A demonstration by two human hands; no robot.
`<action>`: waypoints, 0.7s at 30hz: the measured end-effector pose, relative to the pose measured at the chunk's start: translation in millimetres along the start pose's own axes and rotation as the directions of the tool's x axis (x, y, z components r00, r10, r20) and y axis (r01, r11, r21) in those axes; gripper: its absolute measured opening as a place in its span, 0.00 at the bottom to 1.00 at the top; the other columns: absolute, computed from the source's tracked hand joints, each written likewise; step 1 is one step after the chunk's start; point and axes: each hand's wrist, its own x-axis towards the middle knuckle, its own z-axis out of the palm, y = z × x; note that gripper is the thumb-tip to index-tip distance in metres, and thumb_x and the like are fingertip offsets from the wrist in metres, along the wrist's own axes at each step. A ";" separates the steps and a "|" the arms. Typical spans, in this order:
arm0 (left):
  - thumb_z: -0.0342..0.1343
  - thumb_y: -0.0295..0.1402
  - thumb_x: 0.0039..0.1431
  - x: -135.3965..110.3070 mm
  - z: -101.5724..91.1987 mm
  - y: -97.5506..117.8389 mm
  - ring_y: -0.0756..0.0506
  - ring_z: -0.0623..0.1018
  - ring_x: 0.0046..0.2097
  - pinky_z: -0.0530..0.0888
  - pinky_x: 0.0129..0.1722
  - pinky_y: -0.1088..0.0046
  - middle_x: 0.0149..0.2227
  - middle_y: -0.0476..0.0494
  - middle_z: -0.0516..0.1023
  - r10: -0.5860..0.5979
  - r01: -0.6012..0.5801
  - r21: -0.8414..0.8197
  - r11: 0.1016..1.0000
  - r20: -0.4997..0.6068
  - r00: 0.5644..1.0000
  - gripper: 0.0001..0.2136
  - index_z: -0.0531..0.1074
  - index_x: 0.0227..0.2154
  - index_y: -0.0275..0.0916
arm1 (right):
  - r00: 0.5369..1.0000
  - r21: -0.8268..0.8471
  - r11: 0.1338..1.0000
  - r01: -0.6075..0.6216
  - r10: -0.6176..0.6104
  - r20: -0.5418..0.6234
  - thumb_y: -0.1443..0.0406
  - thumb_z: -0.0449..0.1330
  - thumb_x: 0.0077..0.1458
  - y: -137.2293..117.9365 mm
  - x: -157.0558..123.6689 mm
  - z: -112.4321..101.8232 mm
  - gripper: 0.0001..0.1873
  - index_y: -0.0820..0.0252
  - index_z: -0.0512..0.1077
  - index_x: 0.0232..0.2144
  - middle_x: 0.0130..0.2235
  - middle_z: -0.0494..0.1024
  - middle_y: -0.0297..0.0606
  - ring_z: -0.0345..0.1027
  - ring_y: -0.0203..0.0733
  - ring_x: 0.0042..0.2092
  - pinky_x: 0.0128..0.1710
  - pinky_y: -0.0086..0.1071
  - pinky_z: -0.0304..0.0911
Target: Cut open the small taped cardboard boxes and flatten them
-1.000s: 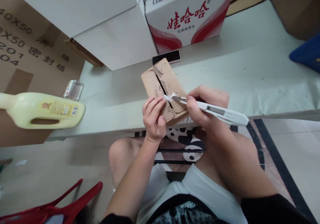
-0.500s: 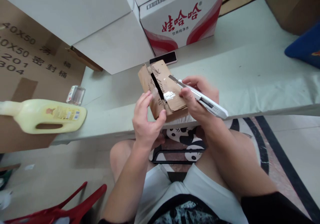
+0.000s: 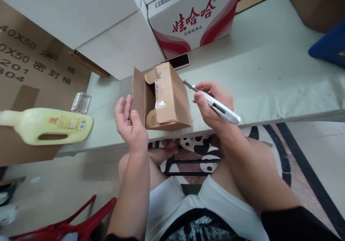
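A small brown cardboard box [image 3: 178,101] stands near the front edge of the cloth-covered table, with one flap [image 3: 138,93] swung out to the left. Through the gap its dark inside partly shows; the contents cannot be made out. My left hand [image 3: 132,126] grips the outer edge of that flap, thumb on the near side and fingers behind. To the right of the box and apart from it, my right hand [image 3: 215,106] is closed around a white utility knife [image 3: 225,112]. Its blade is out and points up and left, toward the box.
Behind the box lies a phone [image 3: 181,61], in front of a white and red carton [image 3: 195,25]. On the left are a yellow bottle [image 3: 56,126] and a small clear container [image 3: 81,103]. A blue object [image 3: 330,49] stands at the right.
My left hand has moved left and pulled the flap outward, so the narrow slit is now a wide opening. The box has tilted left. My right hand with the knife has barely moved.
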 end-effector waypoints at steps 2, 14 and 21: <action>0.49 0.27 0.65 0.9 -0.7 -1.3 0.45 0.74 0.64 0.66 0.67 0.63 0.58 0.37 0.78 -0.018 0.018 0.032 0.999 -0.008 1.000 0.17 0.67 0.55 0.37 | 0.999 -0.073 0.997 -0.033 0.033 -0.009 0.45 0.53 0.63 0.5 1.5 -1.7 0.23 0.54 0.74 0.40 0.31 0.80 0.35 0.76 0.41 0.34 0.34 0.35 0.63; 0.52 0.25 0.53 1.0 -10.7 -73.9 0.43 0.71 0.66 0.71 0.63 0.61 0.66 0.40 0.68 -0.638 0.501 -0.496 0.709 -0.149 0.756 0.17 0.70 0.47 0.41 | 0.781 -0.700 0.707 -0.103 0.493 0.383 0.68 0.55 0.57 24.8 12.1 -8.0 0.33 0.57 0.63 0.65 0.50 0.79 0.54 0.74 0.60 0.46 0.37 0.44 0.67; 0.58 0.27 0.53 -20.7 -12.1 -101.3 0.41 0.73 0.64 0.70 0.64 0.58 0.62 0.38 0.73 -0.699 0.658 -0.355 0.665 0.018 0.715 0.17 0.72 0.47 0.43 | 0.709 -0.739 0.672 0.052 0.496 0.501 0.67 0.51 0.63 26.2 6.2 3.5 0.30 0.47 0.65 0.66 0.74 0.51 0.49 0.44 0.70 0.73 0.65 0.66 0.50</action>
